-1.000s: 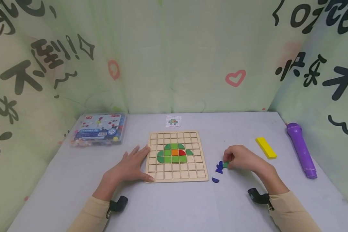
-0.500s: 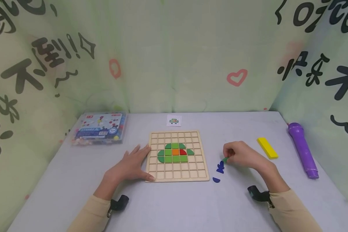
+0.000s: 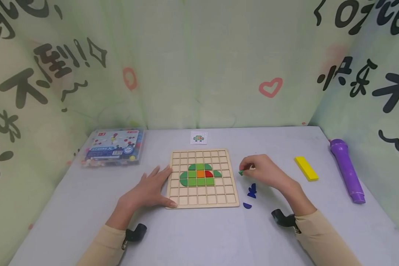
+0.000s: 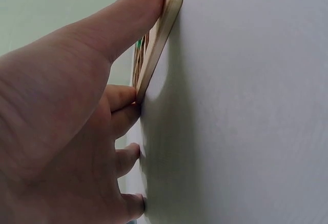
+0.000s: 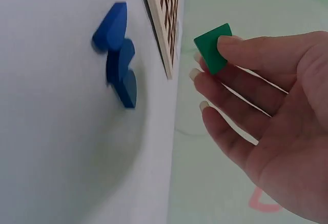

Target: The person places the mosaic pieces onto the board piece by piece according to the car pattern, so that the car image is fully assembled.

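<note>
A square wooden grid board [image 3: 221, 200] lies on the white table, with green, orange and red pieces [image 3: 201, 174] set together in its cells. My left hand [image 3: 151, 190] rests against the board's left side, fingers spread and thumb on the near corner [image 4: 171, 8]. To the right of the board, my right hand [image 3: 264, 170] pinches a small green tile [image 5: 211, 49] between thumb and fingers, above the table. Below that hand lie several blue pieces [image 3: 252, 190], some bunched together and one half-round blue piece [image 3: 247, 205] apart from them.
Behind the board lies a small card [image 3: 198, 138] printed with a coloured figure on a grid. A clear box [image 3: 114, 147] of parts stands back left. At right are a yellow block [image 3: 306, 169] and a purple cylinder [image 3: 347, 171] with a wider head.
My right hand has lifted the green tile from beside the blue pieces and carried it left and away from me, towards the board. My left hand stays where it was.
</note>
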Tool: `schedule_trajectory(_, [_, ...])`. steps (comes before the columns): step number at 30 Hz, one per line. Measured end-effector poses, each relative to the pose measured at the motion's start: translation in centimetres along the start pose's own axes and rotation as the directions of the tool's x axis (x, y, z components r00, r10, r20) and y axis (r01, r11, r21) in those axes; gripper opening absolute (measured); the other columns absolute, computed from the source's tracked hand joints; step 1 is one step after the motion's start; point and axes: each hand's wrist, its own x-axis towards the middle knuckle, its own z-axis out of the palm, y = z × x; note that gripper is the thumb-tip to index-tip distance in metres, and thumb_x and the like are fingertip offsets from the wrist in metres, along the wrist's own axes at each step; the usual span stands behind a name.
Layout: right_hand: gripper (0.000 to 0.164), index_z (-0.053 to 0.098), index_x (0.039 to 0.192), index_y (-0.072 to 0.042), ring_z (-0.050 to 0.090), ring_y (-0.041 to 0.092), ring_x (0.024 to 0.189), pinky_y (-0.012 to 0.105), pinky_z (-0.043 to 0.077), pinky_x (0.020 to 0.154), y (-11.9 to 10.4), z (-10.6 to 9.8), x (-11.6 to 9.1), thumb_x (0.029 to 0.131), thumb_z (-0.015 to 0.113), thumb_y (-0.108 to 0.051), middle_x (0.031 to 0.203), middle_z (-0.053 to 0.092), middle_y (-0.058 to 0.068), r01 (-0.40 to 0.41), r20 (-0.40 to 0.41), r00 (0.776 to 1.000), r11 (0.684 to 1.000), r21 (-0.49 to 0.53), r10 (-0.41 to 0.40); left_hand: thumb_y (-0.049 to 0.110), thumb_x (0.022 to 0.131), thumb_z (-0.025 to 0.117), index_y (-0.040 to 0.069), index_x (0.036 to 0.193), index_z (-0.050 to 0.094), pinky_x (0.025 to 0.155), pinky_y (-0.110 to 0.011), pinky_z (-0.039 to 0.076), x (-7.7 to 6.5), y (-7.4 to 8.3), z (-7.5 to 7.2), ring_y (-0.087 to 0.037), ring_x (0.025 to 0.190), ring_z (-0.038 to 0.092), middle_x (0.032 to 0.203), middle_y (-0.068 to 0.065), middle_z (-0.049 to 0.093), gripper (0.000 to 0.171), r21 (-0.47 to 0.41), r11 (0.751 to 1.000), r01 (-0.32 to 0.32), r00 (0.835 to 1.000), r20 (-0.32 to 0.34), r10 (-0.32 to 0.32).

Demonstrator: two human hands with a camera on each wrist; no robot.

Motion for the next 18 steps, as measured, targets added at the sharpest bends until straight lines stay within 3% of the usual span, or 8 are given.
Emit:
schedule_trajectory(12, [0.016,0.075,0.081,-0.012,0.057,0.014,0.081,0.028,0.047,0.074,-2.5,3.1,2.2,0.081,0.073,0.004,0.085,0.067,-0.001,0.098,0.011,0.995,0.987,0.129,-0.100,0.068,0.064,0.081,0.014,0.159,0.023,0.116,-0.075,0.010,0.0,-0.4,0.1,-0.040,0.155,0.012,0.167,-0.004,0.024,0.124,0.002,1.000,-0.011,1.000,-0.014,0.011])
schedule_trajectory(18, [0.017,0.074,0.075,-0.012,0.054,0.016,0.077,0.026,0.049,0.066,-3.5,4.7,3.0,0.079,0.074,0.005,0.085,0.064,0.000,0.077,0.074,0.993,0.986,0.151,-0.089,0.068,0.064,0.081,0.013,0.159,0.024,0.116,-0.075,0.009,0.0,-0.3,0.1,-0.040,0.155,0.011,0.167,-0.004,0.023,0.124,-0.008,1.000,-0.012,1.000,-0.012,0.012])
